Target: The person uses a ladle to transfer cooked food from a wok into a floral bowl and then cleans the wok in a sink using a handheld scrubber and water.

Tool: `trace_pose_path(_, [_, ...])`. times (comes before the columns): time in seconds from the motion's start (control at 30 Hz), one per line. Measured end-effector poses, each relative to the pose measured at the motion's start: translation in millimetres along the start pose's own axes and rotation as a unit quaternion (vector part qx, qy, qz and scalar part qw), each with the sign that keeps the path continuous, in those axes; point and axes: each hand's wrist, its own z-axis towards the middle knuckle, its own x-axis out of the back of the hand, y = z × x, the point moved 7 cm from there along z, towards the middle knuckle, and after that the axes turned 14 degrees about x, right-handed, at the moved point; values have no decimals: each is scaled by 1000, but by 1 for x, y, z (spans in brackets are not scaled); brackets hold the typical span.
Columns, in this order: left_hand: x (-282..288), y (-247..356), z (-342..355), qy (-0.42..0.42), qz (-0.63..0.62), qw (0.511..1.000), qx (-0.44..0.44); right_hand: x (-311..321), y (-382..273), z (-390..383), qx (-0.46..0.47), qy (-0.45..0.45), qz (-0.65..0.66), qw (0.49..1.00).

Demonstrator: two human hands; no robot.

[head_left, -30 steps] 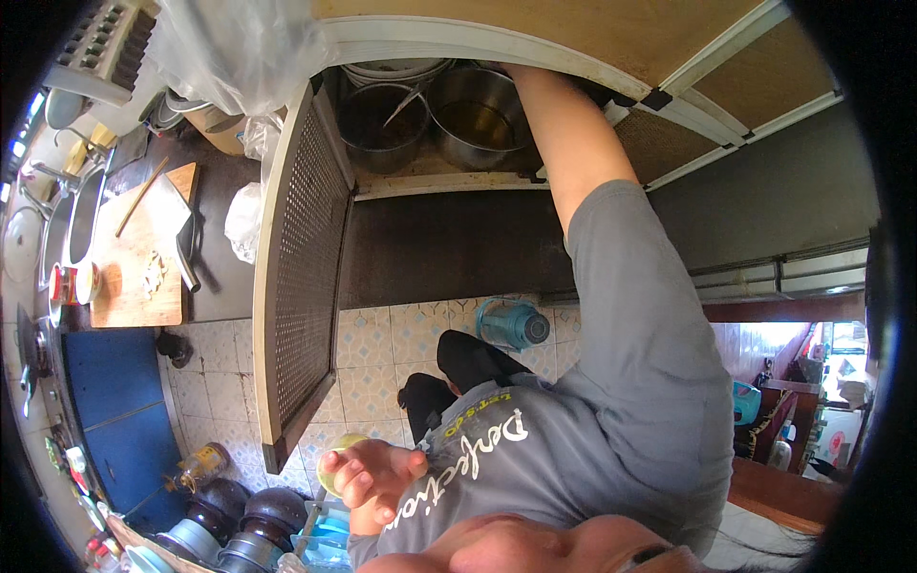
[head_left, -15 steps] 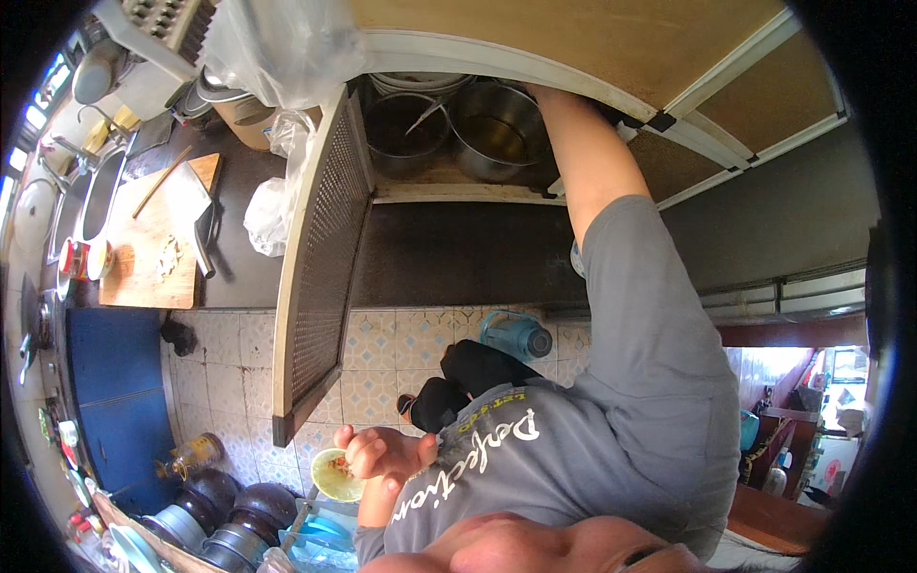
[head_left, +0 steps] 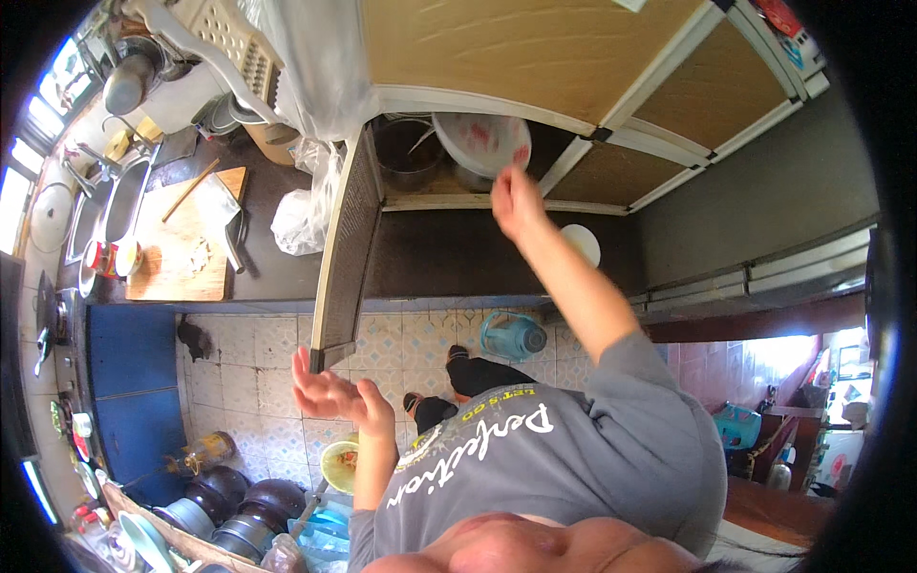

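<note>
At the open cabinet (head_left: 497,53)

Door (head_left: 341,253) left of centre; white dish (head_left: 475,141) at upper centre, rim apparently pinched by the right hand (head_left: 519,203). Left hand (head_left: 331,392), lower left, empty, fingers spread. Seemingly dish-handling; moving it calls for clearing the cabinet's edge.

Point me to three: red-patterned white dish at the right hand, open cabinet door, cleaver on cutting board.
Red-patterned white dish (head_left: 478,141): head view, middle of its broad face.
Open cabinet door (head_left: 354,239): head view, perforated panel.
Cleaver (head_left: 215,202): head view, blade.
</note>
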Motion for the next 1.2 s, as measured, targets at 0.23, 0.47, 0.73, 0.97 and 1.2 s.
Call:
trace_pose_path(0.23, [-48,19,-26,-160,-84,983,19,125,-53,-219,-151,57,-17,987])
trace_pose_path(0.47, [-158,62,-69,-487,-92,866,-65,177,-152,-289,47,157,-156,974])
trace_pose_path(0.73, [-193,74,-39,-630,-158,669,361,73,-188,-244,113,-90,-450,881])
trace_pose_path(0.97, [-84,71,28,-329,-226,743,536,-64,-155,-203,136,-458,-346,807])
trace_pose_path(1.2, [-109,149,-76,-139,-248,793,539,0,-177,-174,-84,-522,-106,842])
